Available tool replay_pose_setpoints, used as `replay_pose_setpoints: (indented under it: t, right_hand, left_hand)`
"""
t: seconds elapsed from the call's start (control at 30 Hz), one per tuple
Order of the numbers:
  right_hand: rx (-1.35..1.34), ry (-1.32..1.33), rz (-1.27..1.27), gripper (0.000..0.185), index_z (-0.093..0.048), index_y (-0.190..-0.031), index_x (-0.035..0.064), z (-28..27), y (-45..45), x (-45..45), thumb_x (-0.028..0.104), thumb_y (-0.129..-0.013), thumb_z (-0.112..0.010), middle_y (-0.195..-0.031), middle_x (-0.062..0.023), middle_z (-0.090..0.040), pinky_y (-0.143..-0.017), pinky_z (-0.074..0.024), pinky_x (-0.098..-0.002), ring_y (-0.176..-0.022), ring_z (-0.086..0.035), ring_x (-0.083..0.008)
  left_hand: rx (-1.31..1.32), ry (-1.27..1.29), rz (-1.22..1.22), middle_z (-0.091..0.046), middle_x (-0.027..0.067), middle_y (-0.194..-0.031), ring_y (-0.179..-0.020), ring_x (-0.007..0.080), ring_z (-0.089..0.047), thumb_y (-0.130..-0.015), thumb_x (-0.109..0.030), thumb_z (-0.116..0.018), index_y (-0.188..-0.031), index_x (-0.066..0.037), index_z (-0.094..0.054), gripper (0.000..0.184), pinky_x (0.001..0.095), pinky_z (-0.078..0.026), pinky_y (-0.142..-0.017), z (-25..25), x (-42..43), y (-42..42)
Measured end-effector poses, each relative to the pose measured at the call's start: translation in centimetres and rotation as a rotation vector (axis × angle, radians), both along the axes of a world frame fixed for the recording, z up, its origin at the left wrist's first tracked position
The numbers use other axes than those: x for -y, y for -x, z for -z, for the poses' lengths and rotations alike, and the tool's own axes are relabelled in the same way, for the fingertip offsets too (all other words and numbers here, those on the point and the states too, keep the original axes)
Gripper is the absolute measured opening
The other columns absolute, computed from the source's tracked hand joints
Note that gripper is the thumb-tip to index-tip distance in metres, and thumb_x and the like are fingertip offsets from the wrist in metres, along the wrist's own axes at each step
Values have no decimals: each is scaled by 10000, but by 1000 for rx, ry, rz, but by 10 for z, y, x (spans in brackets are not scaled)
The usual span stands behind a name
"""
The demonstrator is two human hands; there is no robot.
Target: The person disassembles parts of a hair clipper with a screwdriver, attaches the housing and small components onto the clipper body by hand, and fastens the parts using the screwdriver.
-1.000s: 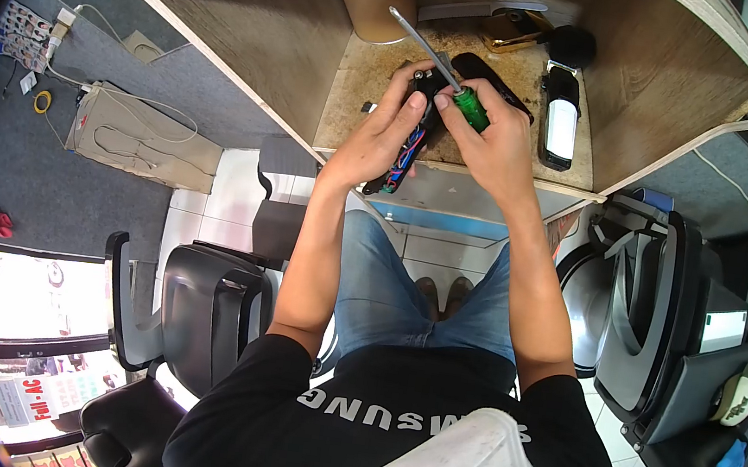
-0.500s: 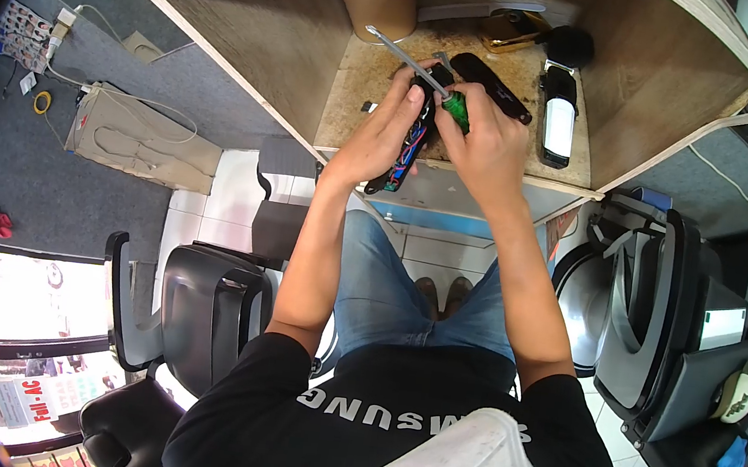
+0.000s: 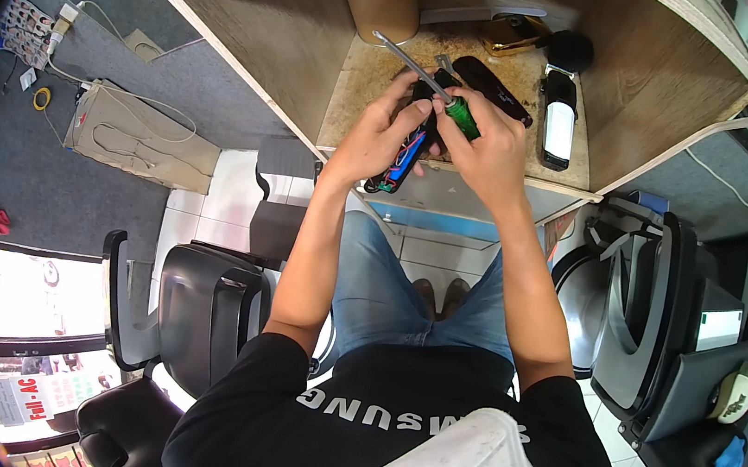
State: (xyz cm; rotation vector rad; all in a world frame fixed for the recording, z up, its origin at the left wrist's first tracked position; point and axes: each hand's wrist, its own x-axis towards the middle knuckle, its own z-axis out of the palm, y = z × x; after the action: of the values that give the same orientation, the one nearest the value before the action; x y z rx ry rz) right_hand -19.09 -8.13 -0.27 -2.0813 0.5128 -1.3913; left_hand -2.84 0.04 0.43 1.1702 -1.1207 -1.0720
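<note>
My left hand [image 3: 374, 143] is wrapped around an opened hair clipper [image 3: 408, 156], a long black housing with a blue battery and coloured wires exposed inside. In my right hand [image 3: 494, 151] is a screwdriver [image 3: 463, 119], gripped by its green handle. Its metal shaft crosses above the top end of the clipper and points up to the left, its tip clear of the housing. A separate black cover [image 3: 493, 88] lies on the shelf just beyond my right fingers. Both hands are held over the front edge of the wooden shelf [image 3: 344, 116].
A black and white clipper [image 3: 558, 121] lies to the right on the shelf. Behind it are a round black brush [image 3: 570, 49] and a gold-coloured clipper [image 3: 516, 34]. Wooden side walls enclose the shelf. Black chairs [image 3: 212, 316] stand at left and right; a cardboard box [image 3: 138, 137] is at left.
The screwdriver and my right hand have shifted slightly to the right and down. The clipper has turned a little in my left hand, showing more of the blue battery.
</note>
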Motion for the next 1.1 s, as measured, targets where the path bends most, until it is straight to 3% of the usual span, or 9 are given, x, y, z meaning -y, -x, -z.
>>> replay_pose_setpoints:
  t: [0.07, 0.17, 0.47, 0.57, 0.67, 0.87, 0.93, 1.1]
  right_hand:
    - [3, -36, -22, 210, -743, -1065, -11, -1, 2, -2, 141, -936, -809, -881, -147, -775, -648, -578, -352, -735, -768, -275]
    - [5, 53, 5, 181, -735, -1085, 6, 2, 0, 2, 96, -931, -768, -830, -110, -772, -589, -589, -318, -620, -770, -176]
    - [8, -28, -15, 213, -716, -1062, 12, 5, -1, 6, 142, -922, -810, -858, -155, -765, -638, -586, -391, -748, -774, -333]
    - [12, 11, -25, 238, -714, -1078, 17, 9, -4, 10, 162, -923, -821, -881, -148, -776, -638, -586, -383, -744, -779, -315]
    - [-41, -129, -34, 277, -692, -1109, 13, -2, 0, 2, 175, -928, -824, -888, -141, -776, -642, -580, -362, -752, -785, -268]
    - [49, -161, -104, 351, -584, -1221, 11, -1, 3, 2, 159, -967, -775, -878, -140, -760, -658, -540, -298, -742, -739, -189]
    - [20, -190, -95, 350, -569, -1235, 16, 2, 6, 6, 162, -980, -759, -895, -144, -762, -682, -540, -303, -752, -723, -195]
    - [17, -140, -38, 319, -619, -1241, 23, -8, 14, -7, 105, -969, -764, -990, -126, -783, -758, -561, -308, -843, -748, -202]
  left_hand:
    - [-24, 3, 20, -671, 137, -1200, -813, 193, -739, -1119, -190, -540, -1524, 43, -399, 488, 332, -639, -547, -2, 0, -1]
    - [-26, 6, -2, -673, 141, -1207, -810, 201, -744, -1116, -181, -543, -1494, 36, -416, 454, 337, -639, -537, 3, 2, -3]
    - [-40, -28, 34, -673, 141, -1139, -747, 208, -748, -1116, -162, -492, -1399, 13, -458, 334, 347, -650, -532, 0, 3, -5]
    - [13, -20, 29, -676, 146, -1091, -722, 209, -746, -1122, -188, -474, -1402, 12, -457, 345, 348, -645, -519, -1, 5, -8]
    - [-5, -40, 58, -682, 165, -1060, -710, 219, -745, -1121, -199, -454, -1420, 12, -446, 366, 356, -640, -504, -1, 8, -13]
    - [-161, 51, -37, -720, 219, -994, -687, 253, -732, -1104, -204, -404, -1422, 25, -418, 391, 364, -633, -484, -3, 10, -23]
    - [-216, 86, -62, -732, 255, -1038, -683, 254, -725, -1100, -212, -381, -1423, 19, -410, 398, 364, -631, -474, 1, 10, -28]
    - [-239, 108, -57, -735, 242, -1039, -685, 253, -729, -1110, -210, -393, -1435, 5, -402, 390, 364, -628, -475, 2, 10, -29]
